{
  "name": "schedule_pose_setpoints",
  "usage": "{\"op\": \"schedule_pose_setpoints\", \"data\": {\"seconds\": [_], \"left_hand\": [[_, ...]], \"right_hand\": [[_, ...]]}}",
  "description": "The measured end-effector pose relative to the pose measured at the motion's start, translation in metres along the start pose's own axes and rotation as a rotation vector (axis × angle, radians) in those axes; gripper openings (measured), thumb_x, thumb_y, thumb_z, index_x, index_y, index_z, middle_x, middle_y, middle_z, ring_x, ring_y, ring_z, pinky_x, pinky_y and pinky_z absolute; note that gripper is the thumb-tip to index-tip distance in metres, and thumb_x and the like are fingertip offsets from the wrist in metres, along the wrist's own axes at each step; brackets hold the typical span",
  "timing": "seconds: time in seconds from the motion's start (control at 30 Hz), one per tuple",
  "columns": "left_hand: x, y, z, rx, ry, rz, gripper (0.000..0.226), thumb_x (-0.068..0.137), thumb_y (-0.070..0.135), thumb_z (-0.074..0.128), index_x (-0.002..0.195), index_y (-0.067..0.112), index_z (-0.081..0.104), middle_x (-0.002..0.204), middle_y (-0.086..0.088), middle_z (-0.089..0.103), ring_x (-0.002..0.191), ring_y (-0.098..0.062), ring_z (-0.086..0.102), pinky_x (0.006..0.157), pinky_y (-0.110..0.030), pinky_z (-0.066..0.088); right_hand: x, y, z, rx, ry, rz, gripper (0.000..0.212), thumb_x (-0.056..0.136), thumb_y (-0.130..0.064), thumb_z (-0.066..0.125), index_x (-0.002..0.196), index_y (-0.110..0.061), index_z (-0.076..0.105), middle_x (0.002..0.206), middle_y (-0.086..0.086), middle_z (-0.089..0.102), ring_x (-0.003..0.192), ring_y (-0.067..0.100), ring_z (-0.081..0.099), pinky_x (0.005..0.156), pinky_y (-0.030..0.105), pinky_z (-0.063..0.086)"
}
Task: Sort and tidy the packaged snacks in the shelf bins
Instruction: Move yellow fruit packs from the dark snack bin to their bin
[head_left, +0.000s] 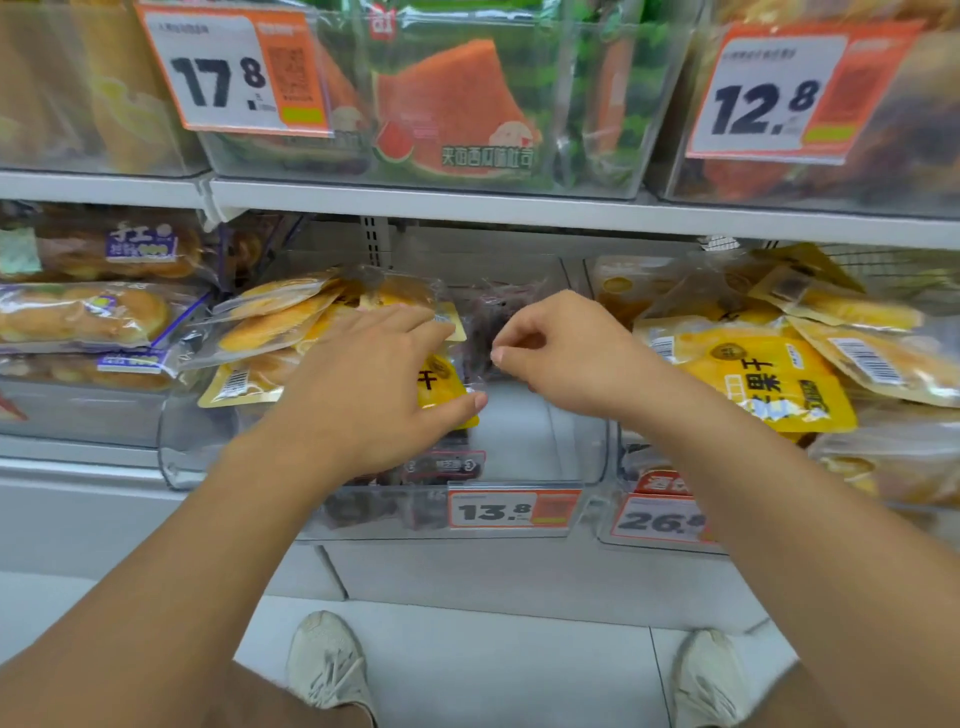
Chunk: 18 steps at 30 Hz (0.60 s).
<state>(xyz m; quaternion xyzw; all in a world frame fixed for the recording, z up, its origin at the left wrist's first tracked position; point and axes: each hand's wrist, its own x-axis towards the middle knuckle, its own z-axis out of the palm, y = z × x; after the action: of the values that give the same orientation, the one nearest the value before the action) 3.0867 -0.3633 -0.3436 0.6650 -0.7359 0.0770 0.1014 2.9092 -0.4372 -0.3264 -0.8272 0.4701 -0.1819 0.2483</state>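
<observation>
Left grip (384, 384) splayed — right grip (550, 348) pinched.

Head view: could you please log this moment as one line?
left hand: spread on yellow packets | right hand: fingers pinching clear dark-snack packet | place: middle bin | stage: sorting

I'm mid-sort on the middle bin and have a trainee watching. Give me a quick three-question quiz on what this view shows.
1. True or false: the left hand lies on the yellow packets in the clear bin tagged 13.8.
2. What does the right hand do? A) lies flat on the shelf B) pinches the dark packet C) holds a price tag
3. Fill in: the price tag on the upper shelf, left of the watermelon-print packets, reads ____.

Key: 1 true; 2 B; 3 17.8
</observation>
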Motion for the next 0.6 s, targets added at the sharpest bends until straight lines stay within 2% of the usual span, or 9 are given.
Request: {"op": "schedule_pose_setpoints", "data": {"seconds": [0.13,0.2,0.3,0.4,0.5,0.57,0.6], "left_hand": [[0.016,0.027,-0.002,-0.044,0.038,0.024,0.078,0.081,0.076,0.037,0.139,0.027,0.053,0.14,0.007,0.056,0.129,-0.018,0.05,0.106,-0.039,0.042],[0.026,0.042,0.003,-0.041,0.022,0.057,0.077,0.081,0.074,0.037,0.138,0.026,0.055,0.138,0.006,0.057,0.128,-0.019,0.051,0.106,-0.039,0.041],[0.038,0.063,0.013,-0.087,0.024,0.105,0.066,0.088,0.066,0.037,0.136,0.025,0.056,0.134,0.006,0.059,0.124,-0.02,0.053,0.103,-0.038,0.045],[0.047,0.083,0.018,-0.215,0.113,0.134,0.054,0.094,0.058,0.04,0.132,0.024,0.057,0.13,0.006,0.06,0.12,-0.019,0.053,0.099,-0.039,0.047],[0.055,0.101,0.015,-0.333,0.171,0.175,0.053,0.09,0.062,0.044,0.128,0.027,0.058,0.127,0.011,0.06,0.117,-0.012,0.053,0.098,-0.035,0.047],[0.059,0.108,0.016,-0.372,0.095,0.213,0.061,0.084,0.068,0.047,0.13,0.029,0.057,0.128,0.014,0.058,0.118,-0.008,0.053,0.099,-0.035,0.048],[0.061,0.111,0.017,-0.365,0.028,0.237,0.067,0.08,0.071,0.048,0.131,0.029,0.056,0.13,0.014,0.057,0.121,-0.008,0.052,0.1,-0.037,0.048]], "right_hand": [[-0.037,0.022,-0.034,-0.316,0.149,-0.15,0.018,0.095,-0.031,0.061,0.105,-0.022,0.073,0.1,-0.002,0.07,0.095,0.018,0.063,0.085,0.038,0.052],[-0.046,0.039,-0.047,-0.355,0.213,-0.139,0.021,0.095,-0.029,0.06,0.112,-0.025,0.07,0.11,-0.002,0.066,0.104,0.02,0.061,0.091,0.042,0.05],[-0.053,0.056,-0.058,-0.348,0.192,-0.062,0.028,0.097,-0.024,0.056,0.123,-0.024,0.067,0.121,-0.001,0.064,0.112,0.021,0.059,0.095,0.042,0.049],[-0.059,0.068,-0.068,-0.415,0.215,-0.034,0.031,0.097,-0.026,0.055,0.127,-0.022,0.062,0.13,0.001,0.059,0.12,0.023,0.056,0.098,0.044,0.048],[-0.069,0.076,-0.092,-0.473,0.101,0.002,0.053,0.091,-0.052,0.057,0.139,-0.029,0.052,0.139,-0.006,0.053,0.127,0.017,0.051,0.103,0.04,0.046],[-0.078,0.083,-0.105,-0.486,-0.063,0.065,0.082,0.076,-0.077,0.052,0.146,-0.035,0.042,0.145,-0.012,0.046,0.132,0.012,0.044,0.105,0.031,0.04],[-0.08,0.087,-0.109,-0.482,-0.128,0.103,0.093,0.069,-0.082,0.051,0.149,-0.037,0.038,0.15,-0.013,0.041,0.136,0.01,0.039,0.107,0.03,0.035]]}}
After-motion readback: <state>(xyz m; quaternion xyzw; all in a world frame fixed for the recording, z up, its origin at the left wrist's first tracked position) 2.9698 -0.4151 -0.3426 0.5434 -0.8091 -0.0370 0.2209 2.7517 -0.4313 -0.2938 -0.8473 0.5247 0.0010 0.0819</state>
